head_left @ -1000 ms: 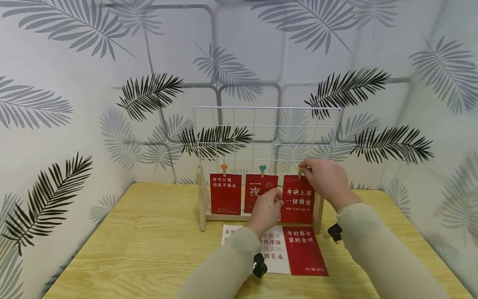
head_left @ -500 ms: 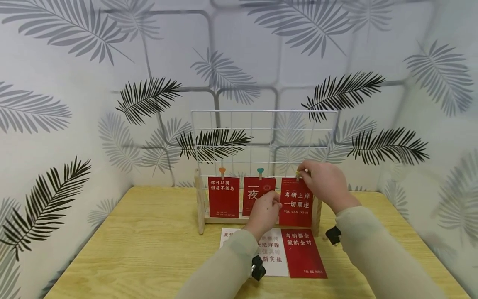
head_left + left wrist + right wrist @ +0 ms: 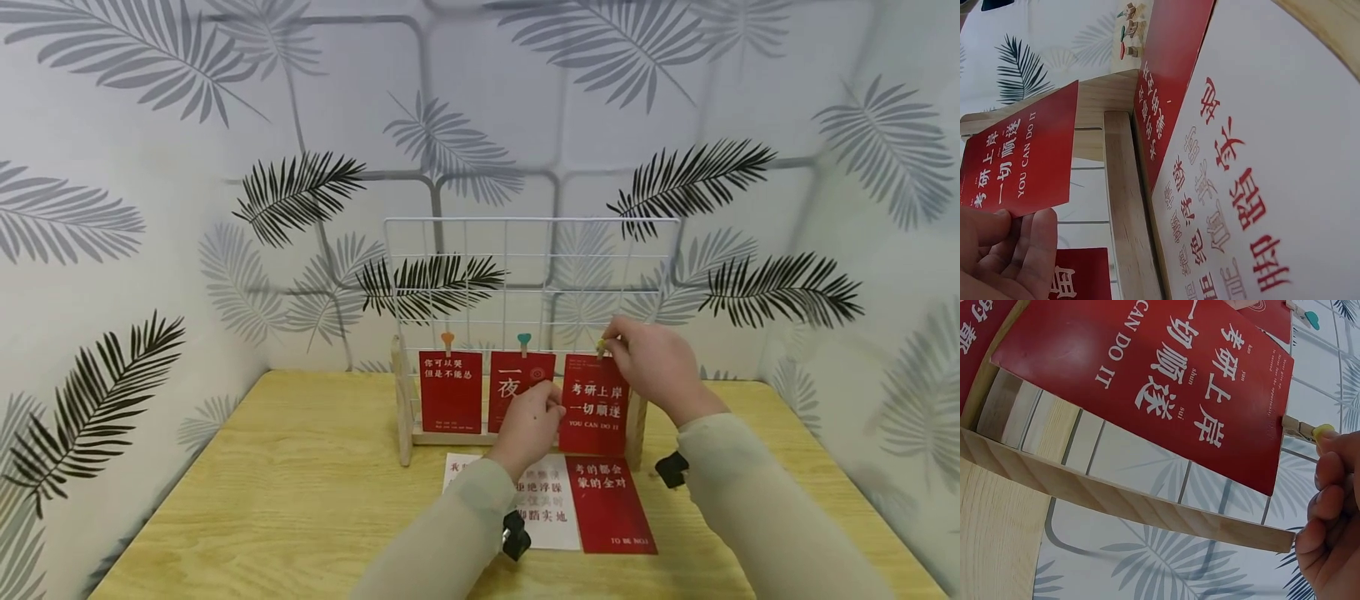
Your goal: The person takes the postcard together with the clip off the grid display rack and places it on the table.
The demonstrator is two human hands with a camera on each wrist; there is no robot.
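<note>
A red card with white lettering (image 3: 594, 408) hangs upright against the right part of the white wire grid rack (image 3: 510, 290). My left hand (image 3: 531, 425) pinches this card at its left edge, thumb and fingers showing in the left wrist view. At the card's top edge sits a small wooden clothespin with a yellow head (image 3: 1300, 429). My right hand (image 3: 656, 367) pinches the clothespin by its yellow end. Left of it, two more red cards hang on the grid: one (image 3: 452, 393) under an orange-topped clothespin (image 3: 447, 342), one (image 3: 510, 379) under a teal-topped clothespin (image 3: 524, 343).
On the wooden table (image 3: 285, 492), in front of the rack, lie a white card with red lettering (image 3: 551, 521), another white card partly behind my left arm, and a red card (image 3: 613, 512). Several loose clothespins (image 3: 1132, 29) lie beyond the rack's wooden foot (image 3: 1107, 94).
The head view shifts slightly. Both hands keep nearly the same places on the card and the yellow-topped clothespin.
</note>
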